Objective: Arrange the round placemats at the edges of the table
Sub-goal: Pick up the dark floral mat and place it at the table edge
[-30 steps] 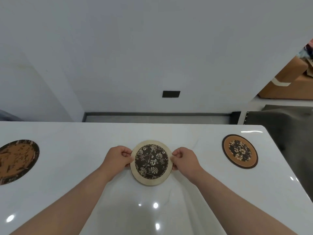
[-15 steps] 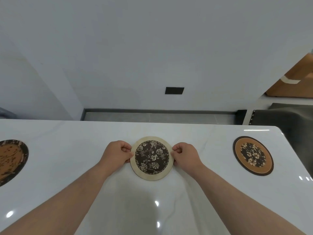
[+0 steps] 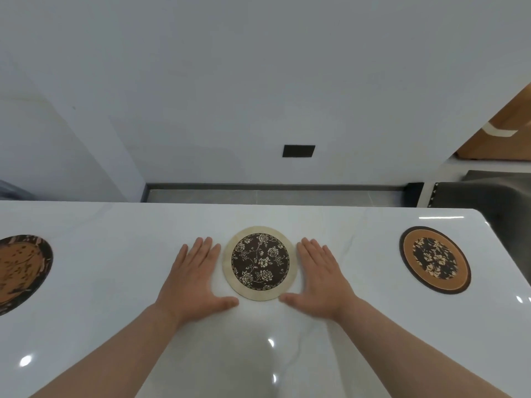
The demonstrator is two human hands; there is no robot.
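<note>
**Operator:** Placemat position, centre unit?

**Inspector:** Cream-rimmed placemat [image 3: 260, 263] with the dark floral centre lies flat on the white table [image 3: 359, 326], near the far edge and roughly midway along it. It is round, so no long axis governs the approach; any direction of grasp serves equally.

**Operator:** Relation to the hands?

**Inspector:** The mat sits directly between them. Left hand [image 3: 192, 278] lies just beside its left rim, right hand [image 3: 321, 278] just beside its right rim. Neither is nearer in any useful sense. Both thumbs point inward toward the near rim; whether the tips touch it cannot be told.

**Operator:** Grip state?

**Inspector:** Both hands are spread fully, palms down, fingers extended and flat on the table surface. Neither holds anything. The mat rests free.

**Operator:** Surrounding items?

**Inspector:** Orange-ringed placemat [image 3: 434, 259] lies well apart to the right, near the table's right end. Brown placemat [image 3: 21, 271] lies well apart to the left, partly cut off by the frame.

**Operator:** Assessment?

**Inspector:** The centre unit appears placed. If further adjustment is required, a small push from either palm edge would suffice, since the glossy surface likely offers little friction
</note>
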